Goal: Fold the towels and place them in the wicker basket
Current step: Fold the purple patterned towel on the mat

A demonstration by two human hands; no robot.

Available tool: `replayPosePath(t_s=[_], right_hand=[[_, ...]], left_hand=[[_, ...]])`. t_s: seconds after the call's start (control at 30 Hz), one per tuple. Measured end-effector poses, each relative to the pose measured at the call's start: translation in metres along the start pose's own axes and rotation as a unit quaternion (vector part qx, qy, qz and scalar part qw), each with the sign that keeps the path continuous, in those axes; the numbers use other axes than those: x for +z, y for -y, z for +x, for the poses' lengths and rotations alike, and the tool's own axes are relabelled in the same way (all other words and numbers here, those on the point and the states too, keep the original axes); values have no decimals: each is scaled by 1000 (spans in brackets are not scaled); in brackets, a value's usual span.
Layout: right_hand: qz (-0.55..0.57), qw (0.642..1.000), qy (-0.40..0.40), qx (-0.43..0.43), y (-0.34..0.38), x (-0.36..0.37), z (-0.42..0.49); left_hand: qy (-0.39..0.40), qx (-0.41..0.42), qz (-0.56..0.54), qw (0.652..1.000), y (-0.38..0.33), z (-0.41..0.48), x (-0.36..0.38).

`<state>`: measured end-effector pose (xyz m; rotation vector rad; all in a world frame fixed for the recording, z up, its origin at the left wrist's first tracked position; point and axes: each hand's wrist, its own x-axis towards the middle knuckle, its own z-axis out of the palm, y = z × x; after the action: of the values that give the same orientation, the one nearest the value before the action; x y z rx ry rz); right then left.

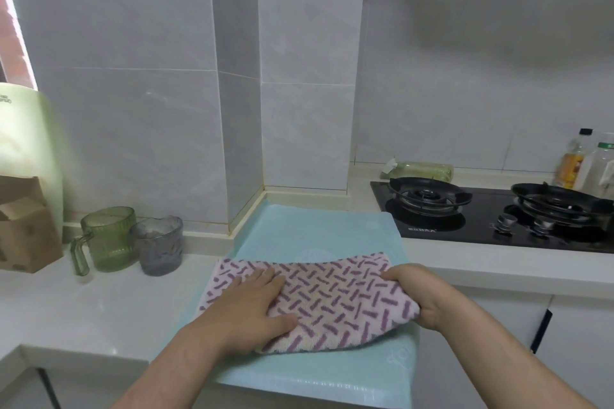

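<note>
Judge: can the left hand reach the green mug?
Probably yes: the left hand lies flat on the towel, gripping nothing; open countertop leads past the grey cup to the green mug.

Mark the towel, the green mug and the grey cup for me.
towel (332,302), head view, patterned middle between the hands.
green mug (111,242), head view, ribbed side wall.
grey cup (161,249), head view, front wall.

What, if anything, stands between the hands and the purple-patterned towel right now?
Nothing visible. The left hand lies flat on the towel and the right hand grips its right edge, on the blue mat. The wicker basket is not in view, so the way to it cannot be judged.
</note>
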<state>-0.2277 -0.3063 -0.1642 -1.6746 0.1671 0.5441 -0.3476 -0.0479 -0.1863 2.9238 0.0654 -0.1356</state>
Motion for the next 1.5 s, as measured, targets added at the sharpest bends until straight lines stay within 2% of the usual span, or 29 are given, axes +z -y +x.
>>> replayPosePath(t_s=[0.1, 0.2, 0.37, 0.53, 0.67, 0.77, 0.9, 1.0, 1.13, 1.33, 1.5], right_hand=[[27, 999, -24, -27, 14, -10, -6], [41, 998, -41, -36, 23, -26, -11], [44, 998, -33, -38, 20, -39, -16], [97, 995, 5, -34, 22, -37, -18], [162, 985, 51, -37, 30, -26, -21], [168, 982, 64, -59, 41, -14, -28], [157, 981, 76, -81, 52, 5, -36], [112, 984, 69, -116, 59, 32, -43], [-18, 984, 45, -169, 58, 81, -41], [-166, 966, 0, -200, 37, 149, -21], [-291, 932, -34, -212, 29, 189, -17]], left_hand=[[32, 21, -16, 999, -13, 7, -5], [20, 39, -37, 998, -33, 19, -2], [34, 47, -7, 998, -61, 39, 9], [44, 41, 53, 997, -60, 50, 21], [39, 43, 46, 997, -59, 50, 22], [3, 32, -16, 999, -48, 37, 14], [-95, -39, -101, 990, 1, 13, -1], [-144, -93, -198, 965, 46, 1, -4], [-204, -84, -339, 915, 71, -10, 7], [-235, -71, -386, 889, 73, -12, 7], [-256, -64, -384, 885, 78, -10, 9]])
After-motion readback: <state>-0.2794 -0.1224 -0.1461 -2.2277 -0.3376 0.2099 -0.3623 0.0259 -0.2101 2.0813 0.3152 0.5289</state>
